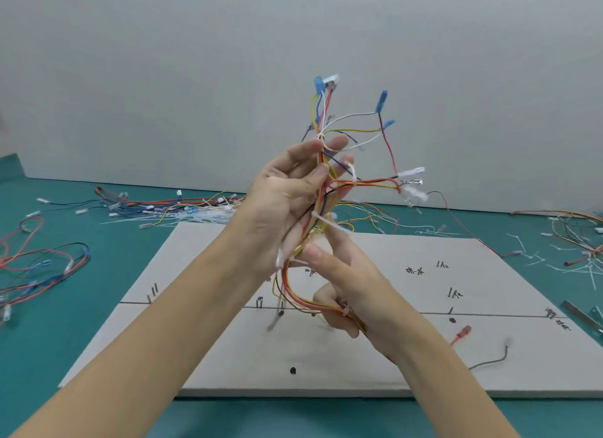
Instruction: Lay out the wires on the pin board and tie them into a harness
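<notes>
A tied wire harness [329, 117] of red, yellow, white, blue and black wires stands upright in the air above the pin board [202, 346]. White cable ties wrap it at several places. My left hand [287, 205] grips the bundle's middle, fingers curled round it. My right hand [346, 284] holds the lower end, which loops down and back into its curled fingers. Blue and white connectors fan out at the top and right. The grey pin board lies flat below, with drawn lines, black marks and metal pins.
Loose wires [42, 258] lie on the green table at the left, a pile of wires and cable ties [182, 209] behind the board, more wires and cut tie ends [584, 251] at the right. A red terminal [461, 333] and a black wire [492, 361] lie on the board.
</notes>
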Demonstrator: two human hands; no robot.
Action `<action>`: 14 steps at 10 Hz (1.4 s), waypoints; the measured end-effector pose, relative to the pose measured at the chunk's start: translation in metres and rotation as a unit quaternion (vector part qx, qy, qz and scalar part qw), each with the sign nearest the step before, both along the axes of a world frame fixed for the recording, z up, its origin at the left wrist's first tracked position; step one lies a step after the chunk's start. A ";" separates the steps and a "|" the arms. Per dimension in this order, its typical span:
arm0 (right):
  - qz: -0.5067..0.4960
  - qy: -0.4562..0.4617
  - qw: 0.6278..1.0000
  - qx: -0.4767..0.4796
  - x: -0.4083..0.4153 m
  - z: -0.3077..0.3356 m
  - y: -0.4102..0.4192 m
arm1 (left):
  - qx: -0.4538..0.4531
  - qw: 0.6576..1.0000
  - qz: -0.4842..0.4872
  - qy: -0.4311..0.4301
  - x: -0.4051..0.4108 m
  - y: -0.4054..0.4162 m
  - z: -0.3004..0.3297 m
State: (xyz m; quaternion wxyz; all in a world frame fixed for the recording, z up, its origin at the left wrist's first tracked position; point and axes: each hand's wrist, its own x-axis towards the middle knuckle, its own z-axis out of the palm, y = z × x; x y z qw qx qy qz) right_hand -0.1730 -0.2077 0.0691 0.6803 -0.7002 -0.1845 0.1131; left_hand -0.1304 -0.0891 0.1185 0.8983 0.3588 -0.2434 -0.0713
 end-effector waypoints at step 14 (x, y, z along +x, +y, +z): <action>-0.385 -0.011 0.625 -0.679 0.137 -0.020 -0.152 | 0.676 0.680 0.231 -0.164 0.025 0.068 -0.118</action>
